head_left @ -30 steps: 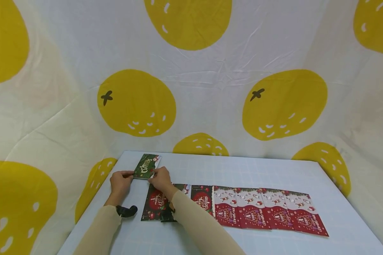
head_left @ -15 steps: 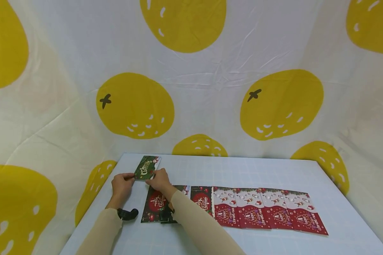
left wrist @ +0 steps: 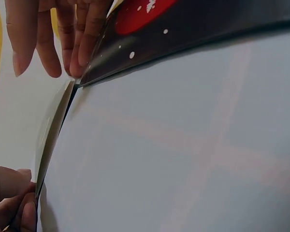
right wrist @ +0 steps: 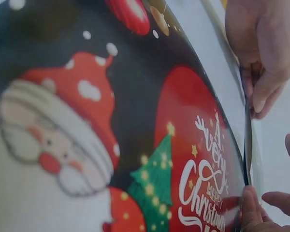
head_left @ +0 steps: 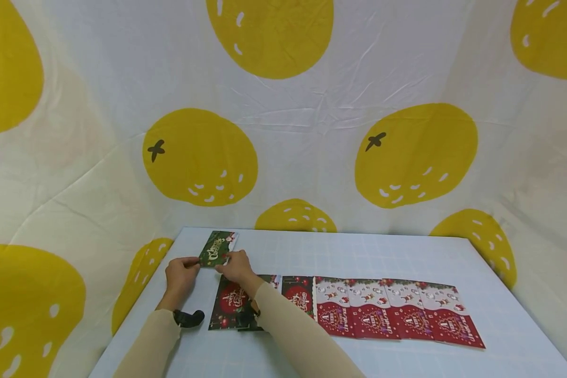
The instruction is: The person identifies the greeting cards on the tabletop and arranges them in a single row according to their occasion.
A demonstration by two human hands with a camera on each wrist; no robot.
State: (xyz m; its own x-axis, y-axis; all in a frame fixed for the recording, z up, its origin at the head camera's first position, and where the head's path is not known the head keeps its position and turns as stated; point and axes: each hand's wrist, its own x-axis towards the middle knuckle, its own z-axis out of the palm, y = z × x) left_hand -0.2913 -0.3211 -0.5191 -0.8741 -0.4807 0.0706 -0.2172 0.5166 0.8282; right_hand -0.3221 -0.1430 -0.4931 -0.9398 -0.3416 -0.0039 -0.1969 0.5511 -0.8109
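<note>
The left hand (head_left: pixel 180 277), grip narrow, pinches a thin, rectangular green card (head_left: pixel 214 248) at seven o'clock; the right hand (head_left: pixel 238 269) likewise at five.

In the right wrist view's left, a dark rectangular paper card (right wrist: pixel 140 106) looks smooth, glossy; the yellow-patterned white cloth backdrop (head_left: pixel 307 157), upper frame, creased, faintly shiny; beige cloth sleeves (head_left: pixel 302 328), bottom centre-left, matt

Soft, even light fills the head view, leaving faint sheen on the creased backdrop (head_left: pixel 326 113). The left wrist view is dimmer, its table (left wrist: pixel 183 145) greyish. The right wrist view blurs the dark card (right wrist: pixel 135 121) at frame left.
</note>
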